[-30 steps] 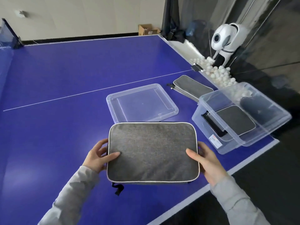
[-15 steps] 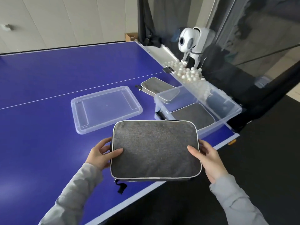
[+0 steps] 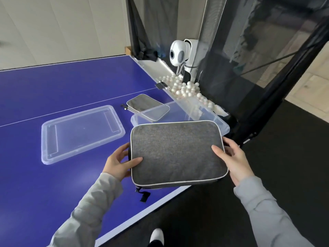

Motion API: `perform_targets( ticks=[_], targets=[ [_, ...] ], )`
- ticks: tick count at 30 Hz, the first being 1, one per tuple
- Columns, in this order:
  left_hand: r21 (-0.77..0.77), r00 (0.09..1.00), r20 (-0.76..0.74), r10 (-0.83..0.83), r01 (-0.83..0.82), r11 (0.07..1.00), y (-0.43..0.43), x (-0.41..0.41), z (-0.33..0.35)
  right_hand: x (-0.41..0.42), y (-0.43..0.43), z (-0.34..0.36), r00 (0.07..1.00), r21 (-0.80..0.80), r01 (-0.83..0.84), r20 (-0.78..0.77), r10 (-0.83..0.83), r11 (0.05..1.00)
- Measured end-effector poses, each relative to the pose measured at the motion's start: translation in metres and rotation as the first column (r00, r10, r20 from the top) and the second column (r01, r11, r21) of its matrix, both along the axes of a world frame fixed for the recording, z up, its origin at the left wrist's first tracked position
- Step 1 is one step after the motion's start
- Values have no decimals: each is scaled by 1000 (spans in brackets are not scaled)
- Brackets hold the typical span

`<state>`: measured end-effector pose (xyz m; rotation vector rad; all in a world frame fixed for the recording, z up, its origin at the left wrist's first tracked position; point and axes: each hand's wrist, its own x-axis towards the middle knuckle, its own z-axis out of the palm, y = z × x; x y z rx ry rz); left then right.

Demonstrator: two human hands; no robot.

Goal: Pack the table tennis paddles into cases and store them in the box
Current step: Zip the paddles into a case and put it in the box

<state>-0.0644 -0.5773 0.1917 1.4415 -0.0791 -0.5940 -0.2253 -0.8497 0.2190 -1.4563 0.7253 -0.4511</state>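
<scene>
Case: a grey fabric case [image 3: 178, 152] with pale piping, flat and zipped, zip pull dangling, held level above the table's near right corner, over the clear box [image 3: 223, 124].
Left hand [image 3: 119, 163]: clamps its left edge.
Right hand [image 3: 235, 161]: clamps its right edge.
Risk: lowered crooked, a corner could snag the box rim.
Table [image 3: 53, 90]: lid [image 3: 80, 132] left of box; another case [image 3: 142, 104] behind.
</scene>
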Motion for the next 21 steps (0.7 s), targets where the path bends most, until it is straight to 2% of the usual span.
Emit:
perform_targets(
  ticks=[9, 13, 15, 18, 21],
  targets=[
    [-49, 993, 21, 117, -116, 992, -107, 61, -10, 92, -110, 5, 999, -78, -37, -30, 35, 996],
    [18, 986, 21, 165, -166, 986, -148, 90, -26, 141, -156, -5, 987, -172, -110, -133, 88, 979],
    [41, 980, 15, 196, -196, 980, -163, 97, -34, 160, -170, -12, 970, -170, -180, -191, 147, 969],
    [98, 967, -17, 256, -253, 962, -178, 95, -47, 180, -181, -29, 922, -183, -282, -324, 213, 942],
    [219, 950, -60, 307, -288, 932, -186, 92, -72, 196, -185, -46, 862, -221, -388, -431, 268, 895]
  ],
)
